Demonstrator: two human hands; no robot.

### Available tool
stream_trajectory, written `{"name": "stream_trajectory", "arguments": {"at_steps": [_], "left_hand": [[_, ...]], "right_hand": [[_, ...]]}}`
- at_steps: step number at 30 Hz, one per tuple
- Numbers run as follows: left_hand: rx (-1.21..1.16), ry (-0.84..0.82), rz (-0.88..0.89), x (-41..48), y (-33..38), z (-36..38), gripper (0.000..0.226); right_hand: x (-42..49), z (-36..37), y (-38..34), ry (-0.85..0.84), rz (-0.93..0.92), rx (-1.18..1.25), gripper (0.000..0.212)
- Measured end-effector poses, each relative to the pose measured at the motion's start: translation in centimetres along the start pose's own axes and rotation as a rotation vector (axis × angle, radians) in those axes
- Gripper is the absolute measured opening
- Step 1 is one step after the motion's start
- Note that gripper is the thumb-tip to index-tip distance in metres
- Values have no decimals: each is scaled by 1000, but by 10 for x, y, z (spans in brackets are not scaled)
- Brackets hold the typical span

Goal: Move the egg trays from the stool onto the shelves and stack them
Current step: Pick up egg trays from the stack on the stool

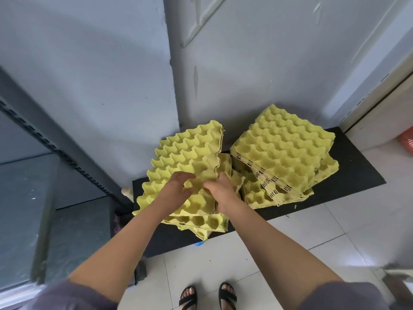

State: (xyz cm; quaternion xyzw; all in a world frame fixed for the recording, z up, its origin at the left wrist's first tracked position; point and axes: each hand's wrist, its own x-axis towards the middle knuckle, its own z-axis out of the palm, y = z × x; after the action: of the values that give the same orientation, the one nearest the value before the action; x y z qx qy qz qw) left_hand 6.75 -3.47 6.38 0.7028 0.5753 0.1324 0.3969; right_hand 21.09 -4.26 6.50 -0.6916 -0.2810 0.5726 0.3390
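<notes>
Yellow moulded egg trays lie in two piles on a long black stool (348, 173) against the wall. The top tray (185, 157) of the left pile is tilted, its far edge raised. My left hand (176, 186) lies on the tray's near part with curled fingers. My right hand (220, 192) grips the tray's right edge, thumb on top. More trays (201, 222) lie under it, askew. The right pile (283, 153) is a thick stack resting crookedly on another tray. The dark metal shelves (26, 175) stand at the left.
A grey wall corner rises behind the stool. White floor tiles (312, 231) lie in front, with my sandalled feet (207, 296) at the bottom. A slotted shelf upright (67, 157) runs diagonally at the left. Something red (407, 139) shows at the right edge.
</notes>
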Motion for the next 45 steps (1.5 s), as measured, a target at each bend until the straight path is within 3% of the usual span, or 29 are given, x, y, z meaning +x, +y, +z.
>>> {"name": "stream_trajectory", "arguments": {"at_steps": [9,12,17,24,26,29,34,40,45], "left_hand": [[91,236,-167,-4,-17,-70,53],[81,253,-298,-5,-14,-82,64],[83,364,-349,-15,0,-88,65],[-295,356,-419,-47,11,-100,66],[-342,380,-425,-66,12,-100,55],[-384,423,-402,-101,16,-95,40],[-272,639,-344,-168,33,-91,45],[-215,851,-326,-249,24,-113,43],[-240,930,-426,-317,-11,-128,40]], "right_hand": [[-24,-12,-57,27,-134,80,29],[-34,-29,-67,40,-155,134,33],[-50,-50,-66,47,-158,195,38],[-83,-81,-54,31,-174,275,43],[-99,-91,-52,6,-210,259,36],[-121,-105,-47,-23,-273,144,30],[-145,-100,-45,-45,-375,-149,31],[-167,-43,-48,2,-528,-348,42],[-193,21,-42,-92,-619,-488,42]]}}
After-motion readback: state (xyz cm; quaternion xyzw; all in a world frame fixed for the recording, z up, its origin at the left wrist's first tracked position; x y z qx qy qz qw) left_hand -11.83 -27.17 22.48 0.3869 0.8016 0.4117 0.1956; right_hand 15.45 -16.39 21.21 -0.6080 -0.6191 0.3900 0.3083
